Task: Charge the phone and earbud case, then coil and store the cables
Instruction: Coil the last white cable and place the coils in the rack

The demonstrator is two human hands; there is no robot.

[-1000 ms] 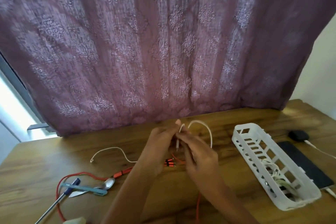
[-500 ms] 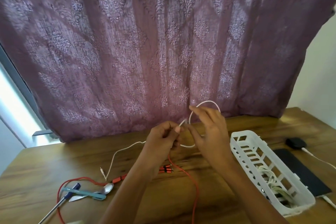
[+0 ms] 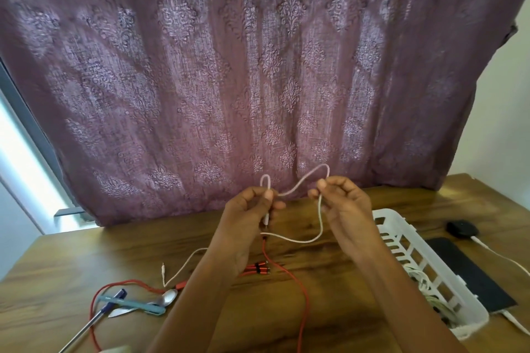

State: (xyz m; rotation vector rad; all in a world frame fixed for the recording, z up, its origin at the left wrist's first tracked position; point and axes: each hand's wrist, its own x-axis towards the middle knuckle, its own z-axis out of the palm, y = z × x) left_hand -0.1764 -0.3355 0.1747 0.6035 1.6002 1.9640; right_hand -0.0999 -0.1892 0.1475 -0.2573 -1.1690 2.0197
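Wooden table (image 3: 329, 301), white basket (image 3: 401, 241), black phone (image 3: 470, 275), red cable (image 3: 304, 295), spoon (image 3: 166, 296), pens (image 3: 129, 301)

Left hand (image 3: 249, 210) and right hand (image 3: 342, 205) each pinch white cable (image 3: 301, 241) above table (image 3: 332, 281). White basket (image 3: 385, 212) at 3 o'clock; red cable (image 3: 307, 304) at 6.

I've drawn my right hand (image 3: 344, 203) toward 3 o'clock, away from my left hand (image 3: 249, 209); the white cable (image 3: 298, 186) now spans the gap between them.
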